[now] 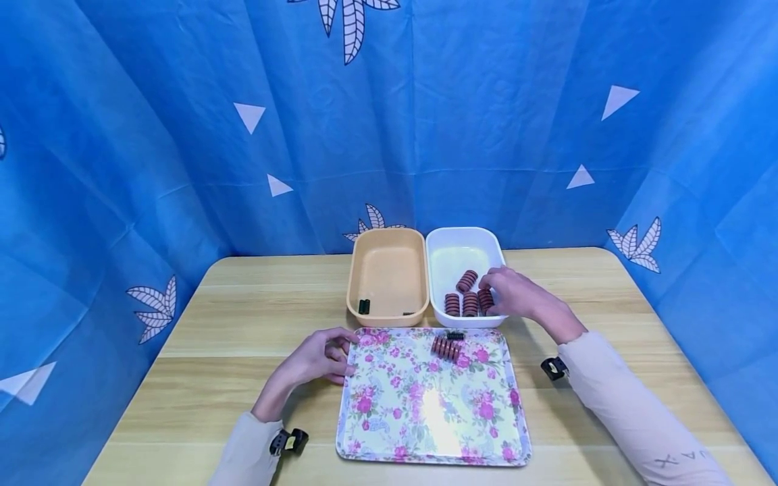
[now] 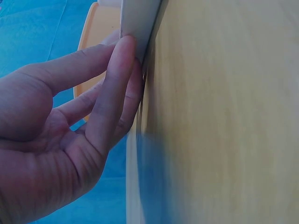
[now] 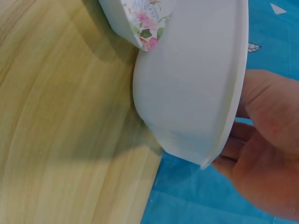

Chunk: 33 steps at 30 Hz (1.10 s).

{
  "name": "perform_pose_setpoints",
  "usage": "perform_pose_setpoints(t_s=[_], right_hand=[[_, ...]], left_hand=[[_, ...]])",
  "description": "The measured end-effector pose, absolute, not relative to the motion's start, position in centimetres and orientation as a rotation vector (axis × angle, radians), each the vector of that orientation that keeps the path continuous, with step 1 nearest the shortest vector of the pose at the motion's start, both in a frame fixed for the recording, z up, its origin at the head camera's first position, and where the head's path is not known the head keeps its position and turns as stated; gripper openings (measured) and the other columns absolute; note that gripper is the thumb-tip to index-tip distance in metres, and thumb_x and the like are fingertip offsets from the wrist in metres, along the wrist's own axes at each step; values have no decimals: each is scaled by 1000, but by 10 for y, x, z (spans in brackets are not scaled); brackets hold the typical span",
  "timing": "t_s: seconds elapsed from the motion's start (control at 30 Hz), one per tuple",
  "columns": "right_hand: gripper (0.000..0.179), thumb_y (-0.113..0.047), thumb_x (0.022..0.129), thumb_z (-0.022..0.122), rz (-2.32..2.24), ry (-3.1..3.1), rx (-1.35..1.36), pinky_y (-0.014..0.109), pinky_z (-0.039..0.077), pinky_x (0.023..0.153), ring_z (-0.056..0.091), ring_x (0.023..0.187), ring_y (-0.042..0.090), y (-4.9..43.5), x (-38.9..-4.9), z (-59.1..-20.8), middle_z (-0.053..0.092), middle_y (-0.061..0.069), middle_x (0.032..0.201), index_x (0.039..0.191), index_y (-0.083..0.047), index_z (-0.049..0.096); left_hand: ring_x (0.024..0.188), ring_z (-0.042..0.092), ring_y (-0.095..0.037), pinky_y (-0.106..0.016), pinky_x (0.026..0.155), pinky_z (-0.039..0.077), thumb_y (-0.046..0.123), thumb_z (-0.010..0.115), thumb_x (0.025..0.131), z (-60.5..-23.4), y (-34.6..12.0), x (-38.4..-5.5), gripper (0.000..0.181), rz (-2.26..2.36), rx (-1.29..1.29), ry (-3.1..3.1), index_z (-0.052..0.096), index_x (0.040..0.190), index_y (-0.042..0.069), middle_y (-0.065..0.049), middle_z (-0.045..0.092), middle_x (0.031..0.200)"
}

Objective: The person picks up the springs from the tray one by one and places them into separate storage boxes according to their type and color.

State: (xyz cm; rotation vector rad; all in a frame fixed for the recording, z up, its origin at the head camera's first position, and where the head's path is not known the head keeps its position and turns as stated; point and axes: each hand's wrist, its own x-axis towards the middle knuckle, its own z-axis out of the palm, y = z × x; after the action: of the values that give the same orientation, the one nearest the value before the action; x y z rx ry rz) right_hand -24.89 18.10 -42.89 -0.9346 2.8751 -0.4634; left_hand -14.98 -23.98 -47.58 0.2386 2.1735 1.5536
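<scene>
My left hand (image 1: 322,354) is at the upper left edge of a floral tray (image 1: 395,418). In the left wrist view, its thumb and fingertips grip the tray's pale rim (image 2: 140,23). My right hand (image 1: 516,293) reaches over the right wall of a white bin (image 1: 462,239), its curled fingers at the rightmost brown spring (image 1: 485,302). In the right wrist view the bin wall hides the fingertips, so their grip is unclear. More brown springs (image 1: 470,304) lie in that bin. On the tray rest one brown spring (image 1: 446,349) and a small black spring (image 1: 455,335).
An orange bin (image 1: 389,236) stands against the white one, behind the tray. It holds dark green springs (image 1: 364,306) and a tiny dark spring (image 1: 408,313) near its front wall. Blue curtains (image 1: 413,135) surround the wooden table (image 1: 243,337).
</scene>
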Motion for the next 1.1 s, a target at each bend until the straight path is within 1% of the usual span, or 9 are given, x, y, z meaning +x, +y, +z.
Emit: perform_pose_setpoints(t_s=[0.2,0.3,0.43,0.57,0.83,1.1], right_hand=[[48,0,71,90,-545,2870,-899,53,56,97,62,106,38,181,-247,-429,68,21,112,114,9,70],[49,-3,74,90,-614,2878,-868,55,55,100,63,110,40,183,-244,-427,68,22,115,117,9,70],[43,-6,80,88,-683,2920,-851,57,56,98,63,111,42,186,-239,-423,68,21,115,118,7,71],[37,-6,85,84,-745,2948,-883,57,57,94,64,110,41,188,-232,-418,69,20,115,118,4,71],[32,0,85,82,-960,2983,-923,57,57,95,66,108,37,193,-212,-417,71,15,112,114,0,72],[30,1,85,82,-1111,2992,-947,58,57,96,67,108,35,196,-194,-418,73,11,111,114,-3,74]], left_hand=[[71,63,-20,-44,65,67,-11,78,83,-478,-239,-149,51,1554,230,2177,60,131,-4,-21,54,105],[71,63,-20,-44,65,68,-12,78,83,-478,-238,-150,51,1553,232,2174,60,131,-4,-20,54,105],[73,63,-20,-44,67,68,-13,77,83,-478,-239,-150,52,1567,241,2165,59,131,-5,-21,54,106],[75,64,-20,-43,68,68,-14,76,83,-478,-240,-150,52,1585,249,2150,59,132,-7,-23,53,106],[72,64,-20,-43,66,68,-12,77,84,-478,-239,-149,51,1566,246,2163,59,132,-5,-22,54,105],[75,65,-22,-44,68,68,-11,77,84,-477,-240,-150,53,1574,246,2149,58,132,-7,-23,53,105]])
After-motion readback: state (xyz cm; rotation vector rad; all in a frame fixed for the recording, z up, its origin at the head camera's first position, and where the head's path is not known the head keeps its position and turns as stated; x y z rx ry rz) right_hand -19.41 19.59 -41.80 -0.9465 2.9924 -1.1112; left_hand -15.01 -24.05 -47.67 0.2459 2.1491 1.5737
